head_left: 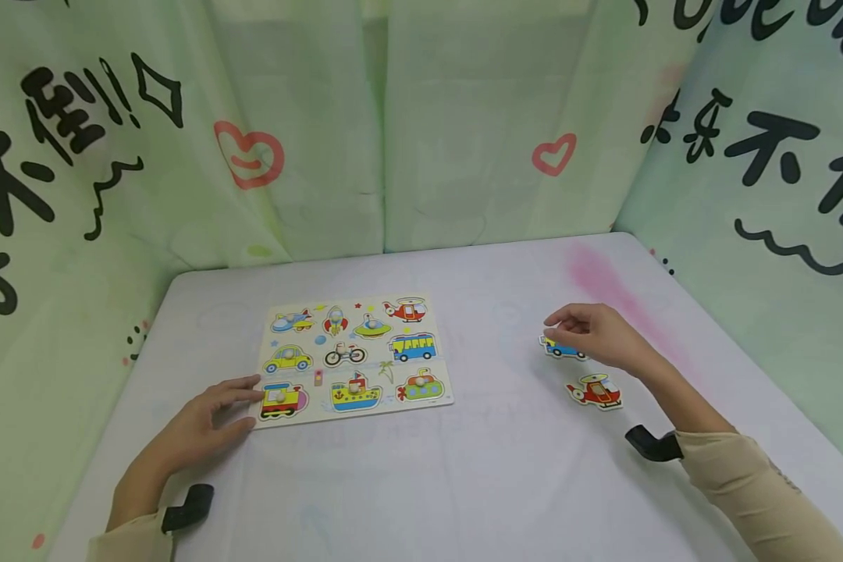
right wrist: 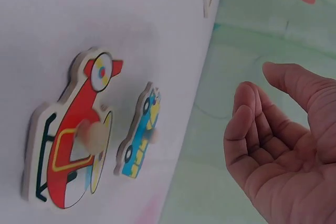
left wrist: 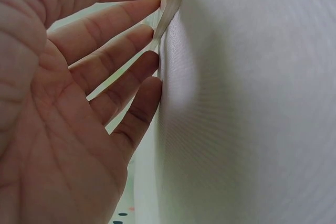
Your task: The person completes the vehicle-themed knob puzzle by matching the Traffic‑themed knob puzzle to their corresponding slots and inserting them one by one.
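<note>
A wooden picture puzzle board [head_left: 386, 375] with printed vehicles lies on the table, left of centre in the head view. My left hand [head_left: 211, 414] is at its left edge, fingers and thumb extended along that edge beside the train piece [head_left: 282, 400]. Palm and spread fingers show in the left wrist view. Over the blue and yellow bus piece [right wrist: 142, 132] hovers my right hand [head_left: 593, 336], fingers loosely bent, with a gap between thumb and fingers and nothing in it. A red helicopter piece [right wrist: 79, 135] with a wooden knob lies nearer me, below that hand.
The white tablecloth [head_left: 485, 468] covers the table and bears a pink smear [head_left: 607, 285] at the right. Green curtains [head_left: 457, 133] with black writing and red hearts stand behind and at both sides. Black wrist mounts [head_left: 653, 443] sit on both arms.
</note>
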`<state>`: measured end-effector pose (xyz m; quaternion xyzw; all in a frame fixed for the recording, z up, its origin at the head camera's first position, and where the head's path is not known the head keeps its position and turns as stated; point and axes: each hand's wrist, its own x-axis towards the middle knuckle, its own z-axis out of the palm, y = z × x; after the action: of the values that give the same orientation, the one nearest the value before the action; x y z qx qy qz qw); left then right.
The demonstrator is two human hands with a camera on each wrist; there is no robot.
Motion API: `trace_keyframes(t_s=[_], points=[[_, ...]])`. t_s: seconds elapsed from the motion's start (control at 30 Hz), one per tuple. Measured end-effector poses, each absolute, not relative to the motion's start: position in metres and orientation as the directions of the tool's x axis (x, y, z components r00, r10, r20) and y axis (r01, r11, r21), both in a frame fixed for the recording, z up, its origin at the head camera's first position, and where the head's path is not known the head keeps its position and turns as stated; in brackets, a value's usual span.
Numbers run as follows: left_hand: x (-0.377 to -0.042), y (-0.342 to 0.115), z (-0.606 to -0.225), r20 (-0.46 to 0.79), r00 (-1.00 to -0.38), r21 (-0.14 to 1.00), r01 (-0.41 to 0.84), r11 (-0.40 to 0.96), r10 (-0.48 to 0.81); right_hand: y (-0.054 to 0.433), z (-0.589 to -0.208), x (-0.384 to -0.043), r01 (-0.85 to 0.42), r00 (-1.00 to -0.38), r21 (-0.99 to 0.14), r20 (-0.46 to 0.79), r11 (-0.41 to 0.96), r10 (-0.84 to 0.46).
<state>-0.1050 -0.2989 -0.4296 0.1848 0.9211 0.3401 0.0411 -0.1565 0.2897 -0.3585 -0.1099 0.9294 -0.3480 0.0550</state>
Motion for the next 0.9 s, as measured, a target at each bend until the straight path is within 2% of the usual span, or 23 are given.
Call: trace_keyframes(t_s=[0.47,0.9], points=[[-0.104,-0.3,-0.43,0.055,-0.929,0.642,0.314,0.699,0.367,0.315,-0.382,-0.174,-0.162,-0.969,-0.535,-0.074,0.829,-0.236],[-0.105,-0.3,-0.431,0.056,-0.927,0.653,0.314,0.689,0.371,0.318,-0.393,-0.185,-0.168,-0.966,-0.496,-0.091,0.852,-0.244]])
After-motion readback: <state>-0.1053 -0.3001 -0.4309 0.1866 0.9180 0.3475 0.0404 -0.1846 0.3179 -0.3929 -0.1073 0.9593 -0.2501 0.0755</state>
